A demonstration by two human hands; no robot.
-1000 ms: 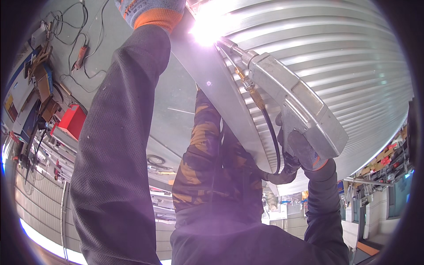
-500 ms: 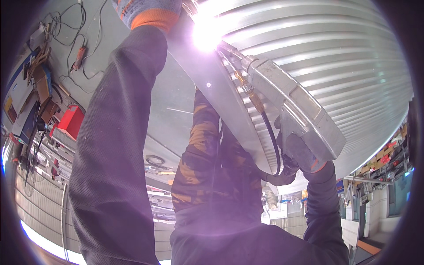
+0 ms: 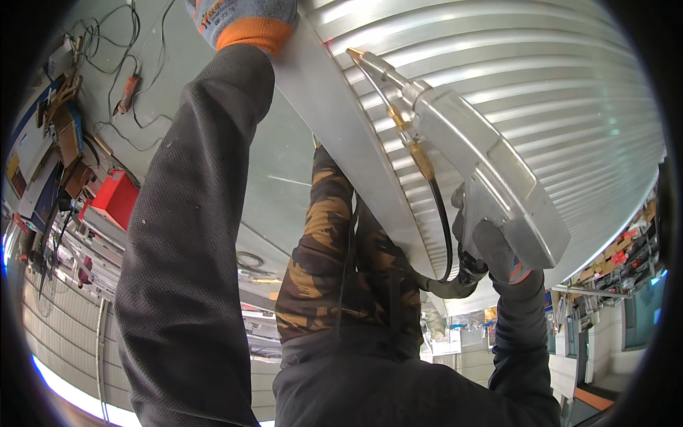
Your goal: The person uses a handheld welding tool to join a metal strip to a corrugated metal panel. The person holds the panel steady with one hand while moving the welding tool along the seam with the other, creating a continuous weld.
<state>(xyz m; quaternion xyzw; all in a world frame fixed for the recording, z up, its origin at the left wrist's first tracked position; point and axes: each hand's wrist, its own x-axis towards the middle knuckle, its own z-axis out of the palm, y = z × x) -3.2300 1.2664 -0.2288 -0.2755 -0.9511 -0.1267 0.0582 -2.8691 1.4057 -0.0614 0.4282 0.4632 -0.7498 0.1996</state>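
A silver handheld laser welding gun (image 3: 491, 160) is in my gloved right hand (image 3: 492, 249), whose fingers wrap its handle. The copper-coloured nozzle (image 3: 353, 53) points up and left, just off the seam between a ribbed metal panel (image 3: 455, 53) and a flat metal edge strip (image 3: 356, 153). A small red spot shows on that seam. Beside the gun's neck runs a thin feed tube with a brass fitting (image 3: 421, 160), joined to a black hose. My gloved left hand (image 3: 245, 20) is at the strip's far end; the top of the picture cuts off its fingers.
On the grey floor at the left lie cables and an orange-and-grey power tool (image 3: 127, 94). A red box (image 3: 116, 198) stands among racks and boards. A coiled hose (image 3: 252, 261) lies near my legs. Shelves with assorted goods (image 3: 619, 260) line the far right.
The bright welding glare at the nozzle has gone out. My right hand and the gun have shifted slightly right and down, while my left hand has stayed almost in place.
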